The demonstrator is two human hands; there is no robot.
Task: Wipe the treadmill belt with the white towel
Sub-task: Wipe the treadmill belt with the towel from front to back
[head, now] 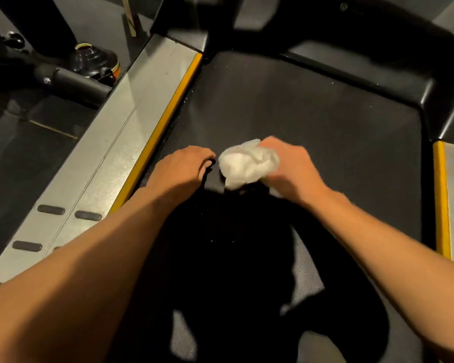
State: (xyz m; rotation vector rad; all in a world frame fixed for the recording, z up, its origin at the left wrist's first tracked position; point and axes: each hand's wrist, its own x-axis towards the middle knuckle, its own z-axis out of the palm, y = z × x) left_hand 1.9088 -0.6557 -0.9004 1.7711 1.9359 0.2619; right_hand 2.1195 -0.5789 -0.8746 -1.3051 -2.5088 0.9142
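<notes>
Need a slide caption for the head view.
Bunched white towel gripped in the right hand over the treadmill belt, left hand alongside.

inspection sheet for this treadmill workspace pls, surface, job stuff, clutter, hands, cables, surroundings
surface: treadmill belt, dark and textured, partly under the person's shadow
job's things: white towel, bunched up, low over the middle of the belt; contact with the belt unclear
clutter: pale specks on the belt near its left edge
grippers: right hand grips the towel; left hand rests on the belt beside it, holding nothing
cables: nothing seen
surroundings: grey side rails with yellow edges on both sides; black machine base on the dark floor at far left
</notes>
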